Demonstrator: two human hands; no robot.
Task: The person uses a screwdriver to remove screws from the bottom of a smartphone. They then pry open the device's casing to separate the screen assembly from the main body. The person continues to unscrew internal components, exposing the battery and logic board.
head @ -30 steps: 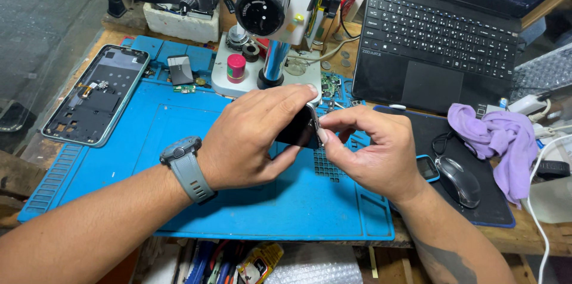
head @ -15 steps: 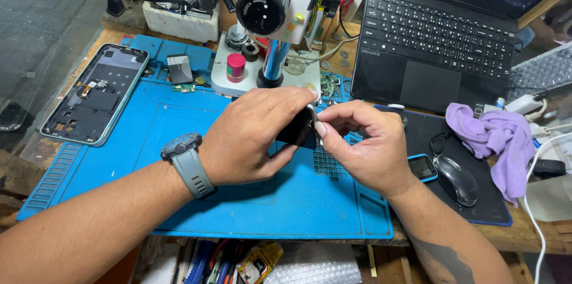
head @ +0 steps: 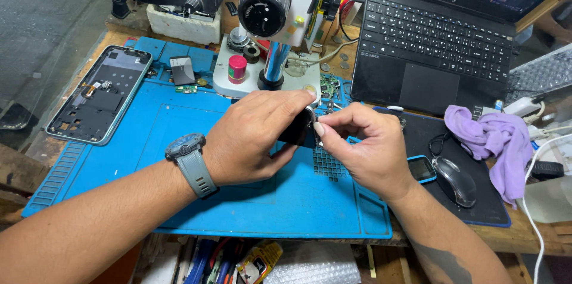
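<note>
Small black phone part (head: 300,129) pinched between both hands over blue repair mat (head: 179,123): left hand (head: 250,138) grips at 9 o'clock, right hand (head: 363,147) fingertips at 3 o'clock.

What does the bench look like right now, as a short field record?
left hand: grips small black part, wrist wears grey watch
right hand: fingertips pinch the part's edge
surface: blue work mat
left of mat: opened phone frame
behind hands: microscope stand, red-capped vial
right side: laptop, mouse, purple cloth
</note>
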